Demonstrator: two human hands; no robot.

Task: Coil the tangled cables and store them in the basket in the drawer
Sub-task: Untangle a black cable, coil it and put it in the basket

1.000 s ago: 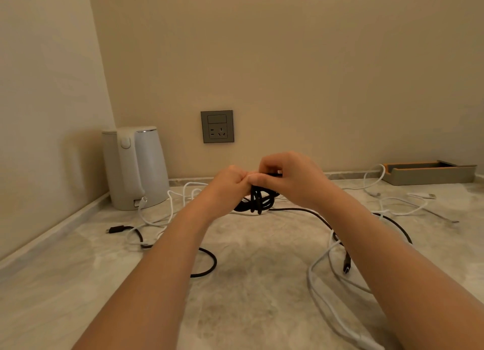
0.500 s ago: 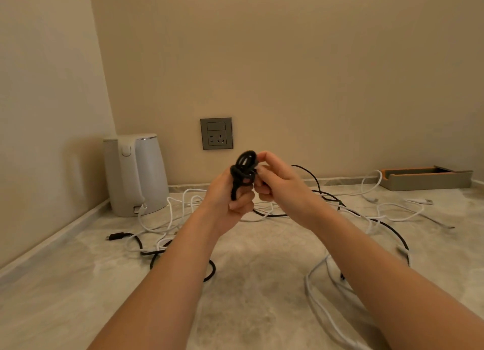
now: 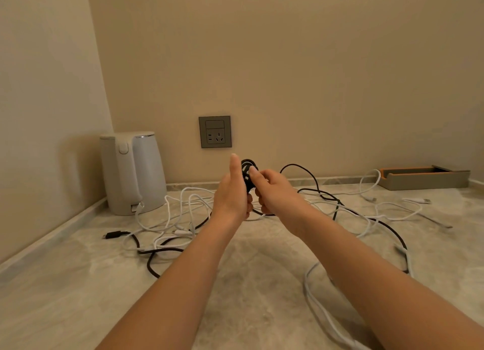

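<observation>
A small coil of black cable is held up above the marble counter between both hands. My left hand stands upright with straight fingers, the coil looped against its palm side. My right hand pinches the coil from the right with thumb and fingers. The loose black cable arcs off to the right and runs down across the counter. White cables lie tangled with it on the counter. No basket or drawer is in view.
A white kettle stands in the back left corner. A grey wall socket is behind the hands. A grey tray with orange lining sits at the back right. A black plug end lies at the left.
The hands rose from the counter with the black cable, and the coil is now upright. My left hand has straightened its fingers from a closed grip.
</observation>
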